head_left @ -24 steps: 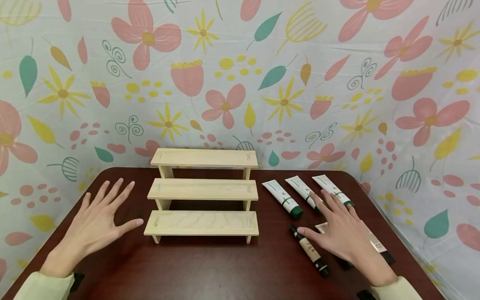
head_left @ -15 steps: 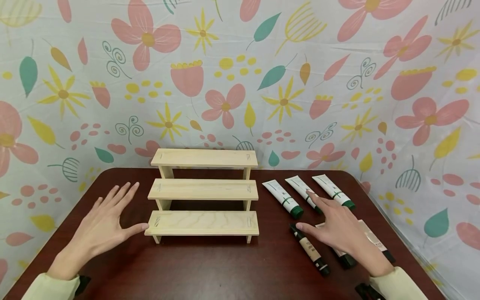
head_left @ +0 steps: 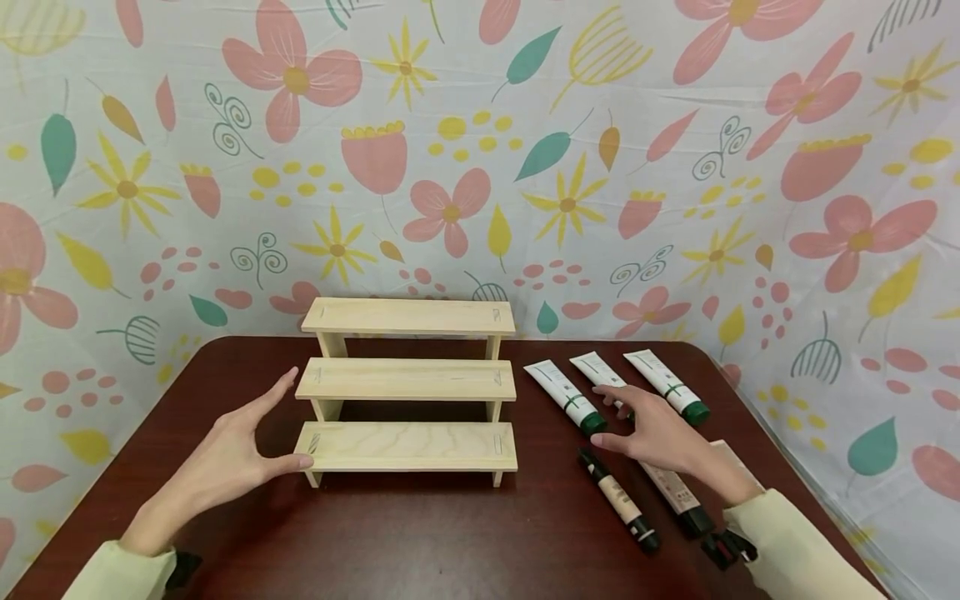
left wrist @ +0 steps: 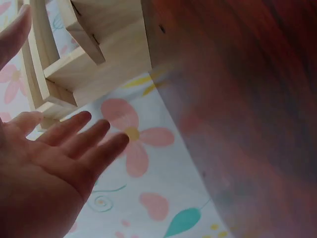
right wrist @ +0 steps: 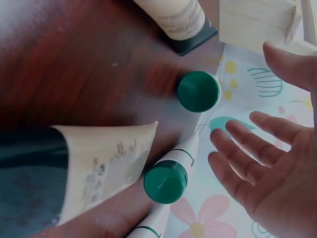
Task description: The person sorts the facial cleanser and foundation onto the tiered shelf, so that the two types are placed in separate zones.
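My left hand (head_left: pixel 225 454) hovers beside the left end of a three-tier wooden display rack (head_left: pixel 405 379), its thumb overlapping the lowest shelf in the head view. The left wrist view shows that hand's fingers (left wrist: pixel 79 141) spread and holding nothing, below the rack. Over on the right, my right hand (head_left: pixel 663 429) is above the squeeze tubes with thumb and fingers apart and nothing between them. Its fingertips overlap the middle white tube (head_left: pixel 596 371) with a green cap. Beneath the palm lies a beige tube (head_left: pixel 675 492) with a black cap, partly covered by the hand.
White green-capped tubes lie on either side, one left (head_left: pixel 558 392) and one right (head_left: pixel 660 379). A slim beige tube with black ends (head_left: pixel 618 504) lies nearer the front. Another beige tube (head_left: pixel 731 458) is mostly hidden by the right forearm. A floral cloth (head_left: pixel 450 167) hangs behind the dark table (head_left: pixel 405 542).
My left hand has moved right toward the rack and turned more side-on. My right hand has shifted slightly left and turned, uncovering more of the beige tube and the right white tube.
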`<state>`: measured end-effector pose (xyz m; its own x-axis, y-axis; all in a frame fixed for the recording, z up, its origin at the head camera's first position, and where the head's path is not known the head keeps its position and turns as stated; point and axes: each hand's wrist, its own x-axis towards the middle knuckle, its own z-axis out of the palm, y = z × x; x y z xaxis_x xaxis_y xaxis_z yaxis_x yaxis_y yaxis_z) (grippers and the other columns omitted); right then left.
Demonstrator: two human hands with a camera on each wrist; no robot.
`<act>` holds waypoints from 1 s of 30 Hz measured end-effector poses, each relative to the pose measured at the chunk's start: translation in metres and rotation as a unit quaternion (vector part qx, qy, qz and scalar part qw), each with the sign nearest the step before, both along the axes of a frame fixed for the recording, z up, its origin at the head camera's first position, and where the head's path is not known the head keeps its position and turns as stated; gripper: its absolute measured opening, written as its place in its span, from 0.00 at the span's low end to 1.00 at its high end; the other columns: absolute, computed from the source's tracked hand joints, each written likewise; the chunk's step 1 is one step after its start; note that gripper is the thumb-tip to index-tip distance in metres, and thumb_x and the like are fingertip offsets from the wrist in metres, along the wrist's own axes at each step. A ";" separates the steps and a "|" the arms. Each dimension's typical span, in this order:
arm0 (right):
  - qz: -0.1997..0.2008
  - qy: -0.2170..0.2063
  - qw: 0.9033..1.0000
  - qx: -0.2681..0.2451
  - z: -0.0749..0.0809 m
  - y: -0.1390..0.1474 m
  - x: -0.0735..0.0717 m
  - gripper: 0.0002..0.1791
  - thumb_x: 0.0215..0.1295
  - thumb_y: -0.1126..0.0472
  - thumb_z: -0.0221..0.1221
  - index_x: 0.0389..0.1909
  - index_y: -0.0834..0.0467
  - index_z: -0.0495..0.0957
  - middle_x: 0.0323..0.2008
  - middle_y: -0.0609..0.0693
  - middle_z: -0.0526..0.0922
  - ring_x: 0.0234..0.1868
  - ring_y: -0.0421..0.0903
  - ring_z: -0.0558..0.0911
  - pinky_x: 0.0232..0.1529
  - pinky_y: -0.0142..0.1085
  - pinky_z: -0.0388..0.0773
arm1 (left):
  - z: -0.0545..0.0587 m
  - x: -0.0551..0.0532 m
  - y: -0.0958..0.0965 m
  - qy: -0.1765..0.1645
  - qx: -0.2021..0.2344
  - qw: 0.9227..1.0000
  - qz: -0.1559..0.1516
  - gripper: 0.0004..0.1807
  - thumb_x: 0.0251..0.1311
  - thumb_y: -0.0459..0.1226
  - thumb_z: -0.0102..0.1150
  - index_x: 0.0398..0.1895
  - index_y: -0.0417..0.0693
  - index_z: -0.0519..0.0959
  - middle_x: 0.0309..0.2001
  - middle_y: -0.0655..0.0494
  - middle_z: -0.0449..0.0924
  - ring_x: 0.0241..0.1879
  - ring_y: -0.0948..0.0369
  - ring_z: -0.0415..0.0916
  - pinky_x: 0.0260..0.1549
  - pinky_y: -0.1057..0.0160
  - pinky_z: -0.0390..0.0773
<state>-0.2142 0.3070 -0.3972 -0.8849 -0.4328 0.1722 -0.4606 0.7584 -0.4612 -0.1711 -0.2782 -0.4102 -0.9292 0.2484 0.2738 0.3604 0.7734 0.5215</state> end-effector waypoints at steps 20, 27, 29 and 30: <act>0.075 -0.105 0.990 -0.057 0.003 0.008 -0.053 0.40 0.65 0.55 0.75 0.73 0.65 0.71 0.61 0.67 0.75 0.51 0.61 0.82 0.45 0.44 0.83 | -0.016 -0.010 -0.001 -0.022 0.143 0.984 -0.102 0.60 0.51 0.39 0.84 0.86 0.55 0.56 0.75 0.43 0.68 0.66 0.41 0.75 0.57 0.71 0.75; 0.073 -0.138 0.987 -0.046 0.005 0.008 -0.065 0.39 0.66 0.55 0.74 0.71 0.69 0.71 0.58 0.66 0.79 0.53 0.63 0.81 0.46 0.46 0.82 | -0.018 -0.011 0.000 -0.035 0.145 0.984 -0.097 0.60 0.51 0.41 0.85 0.85 0.58 0.57 0.66 0.44 0.79 0.63 0.44 0.79 0.57 0.65 0.78; 0.077 -0.143 0.986 -0.046 0.005 0.007 -0.069 0.38 0.67 0.56 0.73 0.71 0.70 0.71 0.56 0.65 0.79 0.52 0.63 0.81 0.45 0.45 0.82 | -0.018 -0.012 -0.001 -0.036 0.144 0.984 -0.095 0.60 0.51 0.41 0.85 0.85 0.59 0.57 0.66 0.45 0.79 0.63 0.46 0.79 0.57 0.63 0.79; 0.079 -0.146 0.985 -0.046 0.005 0.007 -0.071 0.38 0.67 0.56 0.73 0.71 0.71 0.71 0.55 0.64 0.80 0.51 0.61 0.82 0.44 0.44 0.82 | -0.018 -0.012 -0.001 -0.036 0.144 0.984 -0.094 0.60 0.51 0.41 0.85 0.85 0.59 0.57 0.65 0.45 0.79 0.63 0.46 0.79 0.56 0.62 0.79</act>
<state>-0.2850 0.3139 -0.3923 -0.8258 -0.5629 -0.0350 -0.4069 0.6376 -0.6542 -0.1831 -0.2795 -0.4281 -0.8933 0.3404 0.2934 0.4378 0.5123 0.7388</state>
